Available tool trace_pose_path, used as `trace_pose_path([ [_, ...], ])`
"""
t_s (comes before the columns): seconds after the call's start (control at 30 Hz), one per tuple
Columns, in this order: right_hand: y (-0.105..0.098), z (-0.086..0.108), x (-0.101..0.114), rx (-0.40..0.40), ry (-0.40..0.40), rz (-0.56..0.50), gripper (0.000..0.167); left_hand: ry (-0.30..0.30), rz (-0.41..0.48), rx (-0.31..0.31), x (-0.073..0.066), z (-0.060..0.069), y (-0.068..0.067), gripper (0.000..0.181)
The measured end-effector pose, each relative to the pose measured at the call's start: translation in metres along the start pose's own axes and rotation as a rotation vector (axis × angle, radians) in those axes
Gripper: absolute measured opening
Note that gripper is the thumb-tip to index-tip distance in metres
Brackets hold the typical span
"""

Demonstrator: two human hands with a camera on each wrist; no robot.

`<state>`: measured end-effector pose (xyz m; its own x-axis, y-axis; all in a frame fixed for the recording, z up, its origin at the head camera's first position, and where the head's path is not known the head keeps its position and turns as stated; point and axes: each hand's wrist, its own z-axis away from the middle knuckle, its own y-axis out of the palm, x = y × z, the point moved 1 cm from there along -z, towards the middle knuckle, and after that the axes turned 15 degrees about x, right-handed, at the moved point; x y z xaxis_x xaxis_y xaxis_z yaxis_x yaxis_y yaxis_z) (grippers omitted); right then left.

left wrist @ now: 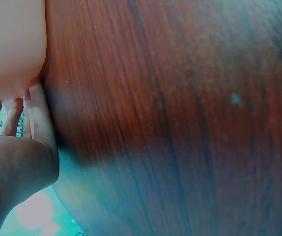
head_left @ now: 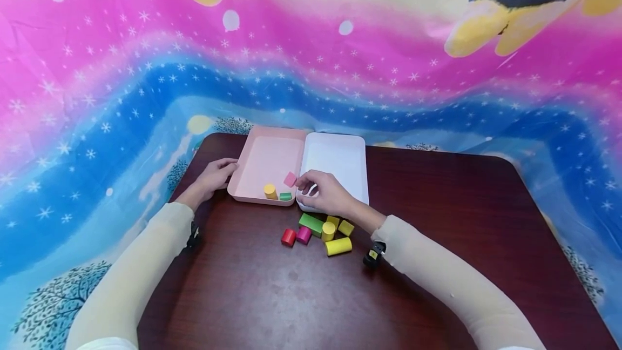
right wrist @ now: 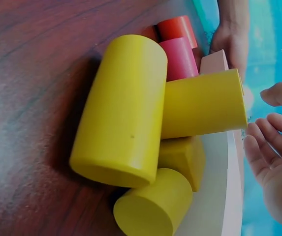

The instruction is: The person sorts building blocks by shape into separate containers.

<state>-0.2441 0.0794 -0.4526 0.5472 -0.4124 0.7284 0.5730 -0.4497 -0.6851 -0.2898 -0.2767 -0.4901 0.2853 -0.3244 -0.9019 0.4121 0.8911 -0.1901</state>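
In the head view, my left hand (head_left: 215, 176) is at the left wall of the pink tray (head_left: 235, 181); its extended fingers (left wrist: 41, 113) touch the tray's outer side (left wrist: 20, 44). A pink block (head_left: 290, 179), an orange cylinder (head_left: 270, 192) and a small green block (head_left: 285, 196) are inside that tray. Beside the pink block, my right hand (head_left: 326, 192) hovers over the seam with the white tray (head_left: 337, 147). The right wrist view shows that hand (right wrist: 278, 162) with loosely bent, parted fingers and nothing between them.
On the table (head_left: 233, 285), in front of the white tray, lie a green block (head_left: 311, 224), a red cylinder (head_left: 289, 237), a magenta cylinder (head_left: 303, 235) and several yellow pieces, including a long cylinder (head_left: 338, 246). A patterned cloth (head_left: 291, 69) hangs behind the table.
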Motion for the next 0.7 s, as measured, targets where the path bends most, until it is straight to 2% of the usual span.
trace_pose_path([
  [0.7,0.01,0.025,0.006,0.092,-0.008,0.01,0.03,0.001,0.0,0.005,0.004,-0.001,-0.001,0.057],
])
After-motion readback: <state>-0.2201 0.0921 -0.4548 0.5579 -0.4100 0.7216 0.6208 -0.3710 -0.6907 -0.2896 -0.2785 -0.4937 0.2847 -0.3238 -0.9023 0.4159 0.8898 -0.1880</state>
